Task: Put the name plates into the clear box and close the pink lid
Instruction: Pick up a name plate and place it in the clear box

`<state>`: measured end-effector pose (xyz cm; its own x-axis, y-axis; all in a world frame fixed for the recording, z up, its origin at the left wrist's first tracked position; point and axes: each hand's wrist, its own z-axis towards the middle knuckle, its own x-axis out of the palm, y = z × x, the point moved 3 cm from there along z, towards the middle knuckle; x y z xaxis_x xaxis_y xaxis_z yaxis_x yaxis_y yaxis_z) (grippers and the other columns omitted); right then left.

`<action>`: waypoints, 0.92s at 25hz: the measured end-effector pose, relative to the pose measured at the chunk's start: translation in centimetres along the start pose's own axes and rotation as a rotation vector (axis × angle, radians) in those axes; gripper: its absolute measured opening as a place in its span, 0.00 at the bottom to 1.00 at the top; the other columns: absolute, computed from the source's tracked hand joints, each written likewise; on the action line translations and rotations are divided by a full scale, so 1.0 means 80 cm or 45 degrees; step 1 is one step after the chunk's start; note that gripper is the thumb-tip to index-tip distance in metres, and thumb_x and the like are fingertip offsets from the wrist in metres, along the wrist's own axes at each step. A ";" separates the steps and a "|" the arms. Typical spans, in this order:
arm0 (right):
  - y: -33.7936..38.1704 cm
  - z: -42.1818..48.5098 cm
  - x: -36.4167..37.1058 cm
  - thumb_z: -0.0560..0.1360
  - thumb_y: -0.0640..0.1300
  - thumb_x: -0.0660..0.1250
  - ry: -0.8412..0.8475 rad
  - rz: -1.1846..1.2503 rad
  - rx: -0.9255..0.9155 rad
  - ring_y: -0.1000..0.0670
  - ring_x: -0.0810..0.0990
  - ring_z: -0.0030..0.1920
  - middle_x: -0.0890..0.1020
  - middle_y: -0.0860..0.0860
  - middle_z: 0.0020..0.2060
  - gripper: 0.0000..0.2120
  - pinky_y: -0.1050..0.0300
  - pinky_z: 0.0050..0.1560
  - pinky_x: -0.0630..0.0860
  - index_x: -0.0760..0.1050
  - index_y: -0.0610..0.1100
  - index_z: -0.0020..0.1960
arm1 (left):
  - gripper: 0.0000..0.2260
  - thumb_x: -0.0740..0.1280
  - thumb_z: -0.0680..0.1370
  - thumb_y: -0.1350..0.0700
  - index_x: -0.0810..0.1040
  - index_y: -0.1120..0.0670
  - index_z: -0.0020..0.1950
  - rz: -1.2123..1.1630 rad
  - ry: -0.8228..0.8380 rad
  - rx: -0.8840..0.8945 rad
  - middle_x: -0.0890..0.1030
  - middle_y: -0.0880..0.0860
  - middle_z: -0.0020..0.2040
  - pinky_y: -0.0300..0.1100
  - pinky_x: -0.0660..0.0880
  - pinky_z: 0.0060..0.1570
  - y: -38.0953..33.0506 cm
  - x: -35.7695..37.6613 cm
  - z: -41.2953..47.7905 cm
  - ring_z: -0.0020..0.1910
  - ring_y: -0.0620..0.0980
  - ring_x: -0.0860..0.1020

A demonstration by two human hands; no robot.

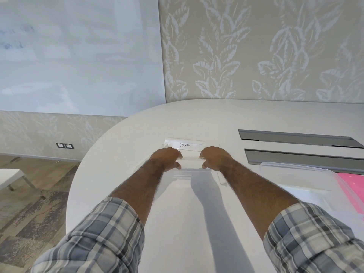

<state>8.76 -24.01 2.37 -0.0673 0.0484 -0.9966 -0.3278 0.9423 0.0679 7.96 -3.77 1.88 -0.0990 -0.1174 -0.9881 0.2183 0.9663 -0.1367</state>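
Note:
A clear acrylic name plate (190, 160) stands near the middle of the white table. My left hand (167, 157) grips its left end and my right hand (214, 157) grips its right end, fingers curled over the top edge. Just behind it stands a second clear name plate (184, 144) with a paper card reading "PANDA". Another clear plate edge shows under my right forearm, hard to make out. The clear box (295, 174) sits to the right with its pink lid (352, 192) lying open on its far right side.
Two long grey cable slots (299, 137) run across the white table (137, 134) behind the box. The table's rounded edge curves on the left, with carpeted floor and a small white table (9, 178) beyond. A whiteboard and leaf-patterned wall stand behind.

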 end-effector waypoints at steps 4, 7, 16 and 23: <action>-0.018 -0.032 -0.049 0.71 0.45 0.72 -0.065 -0.036 0.003 0.44 0.80 0.55 0.81 0.48 0.57 0.19 0.51 0.54 0.76 0.77 0.47 0.61 | 0.23 0.72 0.74 0.46 0.76 0.45 0.69 0.042 -0.065 0.009 0.79 0.47 0.65 0.47 0.74 0.59 -0.041 -0.041 -0.019 0.63 0.51 0.76; -0.040 -0.064 -0.087 0.70 0.45 0.72 -0.129 -0.094 -0.016 0.44 0.80 0.55 0.82 0.48 0.55 0.17 0.53 0.51 0.75 0.79 0.47 0.59 | 0.22 0.71 0.75 0.47 0.76 0.45 0.69 0.052 -0.127 0.027 0.79 0.47 0.64 0.46 0.74 0.57 -0.085 -0.068 -0.034 0.62 0.52 0.77; -0.168 -0.199 -0.161 0.70 0.46 0.74 -0.207 -0.183 0.097 0.43 0.80 0.55 0.81 0.47 0.56 0.18 0.54 0.49 0.73 0.78 0.47 0.59 | 0.20 0.72 0.74 0.47 0.78 0.45 0.66 0.049 -0.216 0.156 0.80 0.48 0.61 0.44 0.72 0.51 -0.271 -0.103 -0.057 0.60 0.52 0.78; -0.265 -0.301 -0.154 0.70 0.47 0.74 -0.168 -0.194 0.186 0.43 0.80 0.57 0.81 0.47 0.58 0.20 0.53 0.51 0.74 0.78 0.47 0.61 | 0.21 0.73 0.74 0.46 0.78 0.45 0.67 0.035 -0.202 0.235 0.81 0.49 0.62 0.46 0.74 0.55 -0.402 -0.071 -0.070 0.61 0.53 0.78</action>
<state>-6.14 -52.56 14.34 0.0995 -0.0642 -0.9930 -0.1845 0.9794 -0.0819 -3.90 -32.88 12.28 0.0602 -0.1406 -0.9882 0.3940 0.9130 -0.1059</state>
